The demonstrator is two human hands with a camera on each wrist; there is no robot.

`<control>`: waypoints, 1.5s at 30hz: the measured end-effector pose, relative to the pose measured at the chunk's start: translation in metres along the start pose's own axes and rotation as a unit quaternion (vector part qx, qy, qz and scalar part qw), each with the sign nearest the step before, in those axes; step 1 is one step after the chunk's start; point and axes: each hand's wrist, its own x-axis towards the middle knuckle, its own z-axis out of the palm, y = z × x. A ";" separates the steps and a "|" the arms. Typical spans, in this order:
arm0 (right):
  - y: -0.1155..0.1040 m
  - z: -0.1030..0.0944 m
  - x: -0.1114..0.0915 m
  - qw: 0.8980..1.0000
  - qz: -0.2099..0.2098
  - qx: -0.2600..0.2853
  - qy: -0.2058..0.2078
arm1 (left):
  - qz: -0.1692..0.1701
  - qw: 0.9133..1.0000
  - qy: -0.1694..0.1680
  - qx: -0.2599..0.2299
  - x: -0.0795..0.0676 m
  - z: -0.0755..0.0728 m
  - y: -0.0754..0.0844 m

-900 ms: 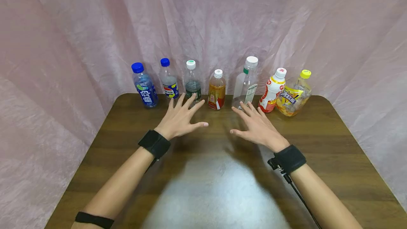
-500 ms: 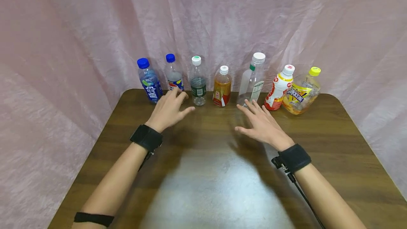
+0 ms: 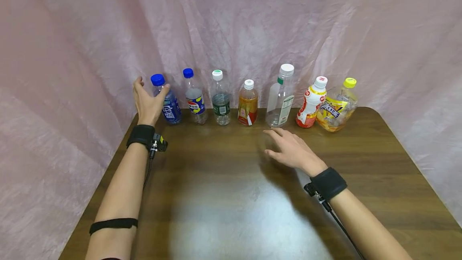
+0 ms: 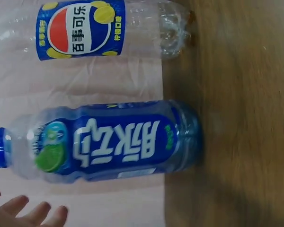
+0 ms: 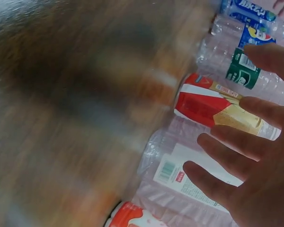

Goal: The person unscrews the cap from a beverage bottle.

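Observation:
A blue-labelled drink bottle with a blue cap stands at the left end of a row of bottles. My left hand is beside it on the left, thumb and fingers spread around its upper part. In the left wrist view the fingertips show a gap from that bottle. Over the table in front of the tall clear bottle, my right hand hovers palm down, fingers loosely spread and holding nothing. The right wrist view has those fingers in front of the row.
The row continues with a lemon cola bottle, a green-labelled water bottle, an amber bottle, a white-and-red bottle and a yellow-capped bottle. They stand along the back of the wooden table. Behind hangs a pink curtain.
My left hand has moved left, from in front of the cola and water bottles to the far side of the blue-labelled bottle. The right hand has lowered slightly, its fingers bending a little.

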 end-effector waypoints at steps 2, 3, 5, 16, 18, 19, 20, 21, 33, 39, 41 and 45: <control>-0.002 0.003 -0.002 1.000 0.008 0.006 -0.004 | -0.019 1.000 -0.019 0.004 0.002 0.000 -0.006; -0.002 0.004 -0.004 1.000 0.012 0.008 -0.006 | -0.021 0.999 -0.026 0.007 0.003 0.001 -0.008; -0.003 0.006 -0.007 1.000 0.017 0.011 -0.009 | -0.016 0.999 -0.035 0.017 0.004 0.002 -0.011; -0.005 0.009 -0.002 1.000 -0.013 0.008 -0.011 | 0.009 0.999 -0.025 0.045 -0.005 -0.022 -0.021; -0.004 0.005 0.001 1.000 -0.019 0.005 -0.010 | 0.024 0.998 -0.022 0.047 -0.010 -0.028 -0.014; -0.004 0.003 0.003 1.000 -0.020 0.003 -0.010 | 0.033 0.998 -0.023 0.049 -0.014 -0.031 -0.009; -0.003 0.000 0.005 1.000 -0.021 -0.001 -0.008 | 0.044 0.997 -0.025 0.050 -0.018 -0.034 -0.003; -0.003 -0.004 0.008 1.000 -0.022 -0.004 -0.007 | 0.055 0.997 -0.028 0.049 -0.023 -0.036 0.004; -0.025 -0.068 0.042 0.996 -0.052 -0.033 0.064 | 0.247 0.948 -0.196 0.034 -0.103 0.042 0.088; -0.047 -0.094 0.051 0.990 -0.077 -0.034 0.113 | 0.304 0.918 -0.250 0.052 -0.135 0.085 0.102; -0.054 -0.100 0.053 0.990 -0.076 -0.027 0.119 | 0.310 0.916 -0.251 0.047 -0.141 0.093 0.103; -0.063 -0.103 0.054 0.992 -0.061 -0.024 0.105 | 0.323 0.913 -0.245 0.040 -0.150 0.103 0.105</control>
